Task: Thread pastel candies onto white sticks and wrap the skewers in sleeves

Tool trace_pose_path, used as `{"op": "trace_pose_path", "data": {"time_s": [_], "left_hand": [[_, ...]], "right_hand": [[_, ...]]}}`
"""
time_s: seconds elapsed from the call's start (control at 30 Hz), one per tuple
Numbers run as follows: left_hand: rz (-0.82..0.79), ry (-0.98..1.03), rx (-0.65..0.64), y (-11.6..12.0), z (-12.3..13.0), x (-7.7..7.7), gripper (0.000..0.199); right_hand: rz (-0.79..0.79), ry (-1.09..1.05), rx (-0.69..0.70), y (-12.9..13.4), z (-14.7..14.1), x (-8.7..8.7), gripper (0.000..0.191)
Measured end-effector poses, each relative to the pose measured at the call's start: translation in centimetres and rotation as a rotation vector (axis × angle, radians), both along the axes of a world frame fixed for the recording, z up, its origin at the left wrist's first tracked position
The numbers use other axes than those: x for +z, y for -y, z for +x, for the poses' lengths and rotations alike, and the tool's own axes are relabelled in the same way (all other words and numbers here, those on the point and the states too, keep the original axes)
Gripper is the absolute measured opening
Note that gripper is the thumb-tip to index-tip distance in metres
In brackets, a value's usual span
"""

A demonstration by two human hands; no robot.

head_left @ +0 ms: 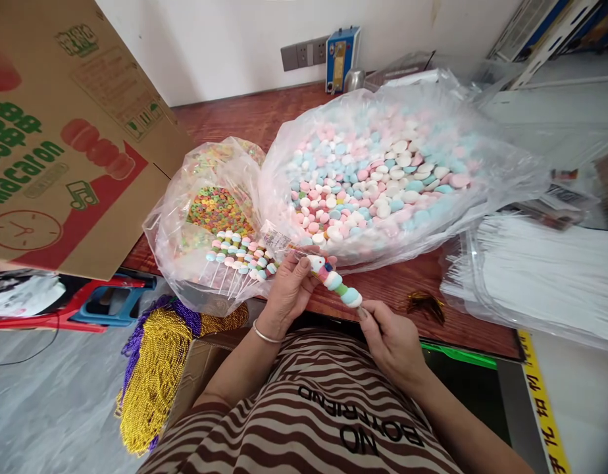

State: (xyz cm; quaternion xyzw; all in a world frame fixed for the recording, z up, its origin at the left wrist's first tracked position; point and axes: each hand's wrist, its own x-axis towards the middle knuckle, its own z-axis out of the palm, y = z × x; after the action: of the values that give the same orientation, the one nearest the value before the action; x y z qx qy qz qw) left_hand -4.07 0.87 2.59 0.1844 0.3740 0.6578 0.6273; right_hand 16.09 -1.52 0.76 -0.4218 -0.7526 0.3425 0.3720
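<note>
A candy skewer (339, 284) with pastel blue, white, pink and green pieces slants between my two hands. My left hand (295, 283) pinches its upper end, where a clear wrapper with a printed label (275, 238) shows. The fingers of my right hand (390, 336) are closed on the stick at the lower end, just below the last blue and white piece. Left of my hands, several finished skewers (242, 253) lie on a clear bag (168, 243) of small colourful ring-shaped pieces. Behind the hands spreads a large clear bag (279, 158) full of pastel candies.
White sticks (541, 276) lie in a plastic bag at the right. Gold twist ties (426, 306) rest near the table's (383, 280) front edge. A cardboard box (87, 131) stands at the left, with gold and purple bead strings (156, 368) below. A blue device (342, 59) is by the wall.
</note>
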Motion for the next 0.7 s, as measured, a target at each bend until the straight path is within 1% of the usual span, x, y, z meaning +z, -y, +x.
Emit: {"op": "trace_pose_path", "data": {"time_s": [0.1, 0.17, 0.2, 0.23, 0.27, 0.3, 0.33, 0.37, 0.4, 0.5, 0.53, 0.57, 0.6, 0.63, 0.7], "left_hand": [[0.005, 0.009, -0.014, 0.0, 0.0, -0.3, 0.051], [0.005, 0.021, -0.021, 0.0, 0.1, -0.4, 0.052], [0.003, 0.029, -0.027, 0.0, 0.1, -0.5, 0.052], [-0.001, 0.038, -0.036, 0.0, 0.1, -0.5, 0.052], [-0.006, 0.045, -0.042, -0.1, 0.1, -0.5, 0.051], [-0.013, 0.048, -0.045, -0.1, 0.1, -0.5, 0.051], [-0.019, 0.046, -0.043, -0.1, 0.0, -0.5, 0.050], [-0.025, 0.038, -0.040, -0.1, 0.0, -0.5, 0.048], [-0.033, 0.024, -0.039, -0.1, -0.1, -0.5, 0.047], [-0.074, -0.030, -0.054, -0.1, -0.3, -0.3, 0.046], [-0.086, -0.043, -0.054, -0.1, -0.4, -0.2, 0.045], [-0.093, -0.050, -0.047, -0.1, -0.4, -0.2, 0.044], [-0.094, -0.051, -0.037, -0.1, -0.3, -0.2, 0.042], [-0.090, -0.048, -0.026, -0.1, -0.3, -0.2, 0.040], [-0.086, -0.033, -0.004, -0.1, -0.1, -0.2, 0.036]], "right_hand": [[-0.585, -0.283, 0.136, 0.1, -0.1, 0.3, 0.037], [-0.900, -0.486, 0.216, 0.2, -0.4, 0.3, 0.041], [-1.010, -0.563, 0.249, 0.2, -0.5, 0.3, 0.041], [-1.078, -0.615, 0.270, 0.3, -0.7, 0.3, 0.040], [-1.095, -0.638, 0.275, 0.4, -0.8, 0.2, 0.039], [-1.054, -0.625, 0.268, 0.5, -0.9, 0.1, 0.038], [-0.947, -0.571, 0.243, 0.5, -1.0, 0.0, 0.036], [-0.774, -0.482, 0.197, 0.5, -1.0, -0.1, 0.034], [-0.545, -0.367, 0.139, 0.4, -1.0, -0.2, 0.029], [0.251, 0.005, 0.003, -0.2, -0.6, -0.8, 0.013], [0.467, 0.097, -0.023, -0.4, -0.5, -1.0, 0.012], [0.625, 0.171, -0.041, -0.6, -0.4, -1.2, 0.014], [0.727, 0.231, -0.055, -0.7, -0.4, -1.3, 0.016], [0.784, 0.275, -0.074, -0.8, -0.4, -1.5, 0.017], [0.822, 0.319, -0.123, -0.8, -0.5, -1.6, 0.016]]}}
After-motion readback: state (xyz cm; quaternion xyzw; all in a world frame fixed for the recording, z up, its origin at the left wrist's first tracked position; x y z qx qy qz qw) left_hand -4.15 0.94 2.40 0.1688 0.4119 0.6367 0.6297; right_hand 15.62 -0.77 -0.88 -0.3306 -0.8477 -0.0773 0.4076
